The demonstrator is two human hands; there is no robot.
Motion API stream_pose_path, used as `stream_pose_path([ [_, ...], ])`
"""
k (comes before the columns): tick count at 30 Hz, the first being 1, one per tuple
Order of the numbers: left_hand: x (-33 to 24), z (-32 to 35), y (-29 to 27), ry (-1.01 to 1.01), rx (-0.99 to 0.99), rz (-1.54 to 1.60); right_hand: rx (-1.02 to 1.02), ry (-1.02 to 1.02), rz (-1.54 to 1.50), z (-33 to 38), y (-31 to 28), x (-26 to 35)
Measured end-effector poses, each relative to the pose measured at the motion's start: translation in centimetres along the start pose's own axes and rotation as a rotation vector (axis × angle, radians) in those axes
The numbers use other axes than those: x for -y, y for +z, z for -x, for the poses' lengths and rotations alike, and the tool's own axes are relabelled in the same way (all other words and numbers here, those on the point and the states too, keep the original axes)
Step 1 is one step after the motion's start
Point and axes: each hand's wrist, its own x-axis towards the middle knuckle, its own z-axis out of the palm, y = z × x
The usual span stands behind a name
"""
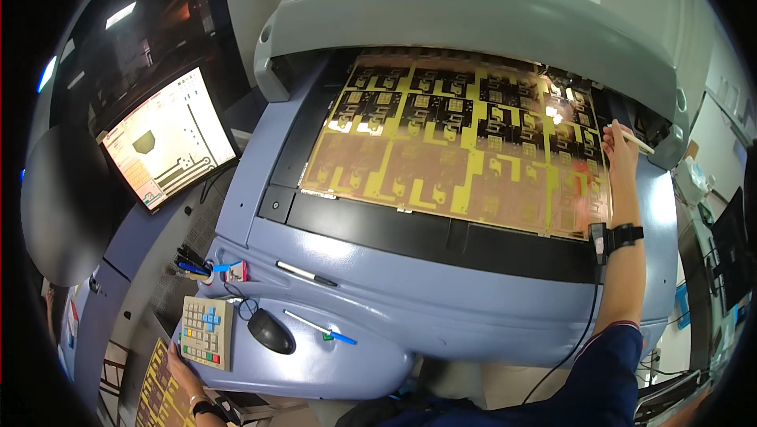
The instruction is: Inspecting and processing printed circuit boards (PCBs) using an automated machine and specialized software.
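A large circuit board panel (430,163), copper-coloured with yellow-green tracks and dark patches, lies on the machine's black-framed bed. At its right edge is my right hand (620,147), closed around a slim pale pen-like stick (640,143). Whether the stick's tip touches the panel cannot be made out. Low on the left, my left hand (183,376) grips the edge of a second, similar circuit board panel (160,391), held below the machine's front ledge beside the keypad. The fingers of that hand are partly hidden.
A grey arched cover (473,21) spans the back of the bed. On the front ledge sit a keypad (206,332), a black mouse (270,331), a blue-capped pen (322,328) and a marker (305,273). A lit monitor (169,139) stands left; a cable (579,340) trails from my right wrist.
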Motion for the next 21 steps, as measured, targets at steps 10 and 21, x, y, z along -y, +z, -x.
stream_pose_path([
  [10,1.7,2.0,-2.2,-0.111,-0.176,0.152,0.302,0.136,-0.162,-8.4,4.4,-8.0],
  [21,0.7,1.8,0.7,-0.128,-0.248,-0.214,0.448,0.037,0.478,-21.8,-9.1,-18.1],
])
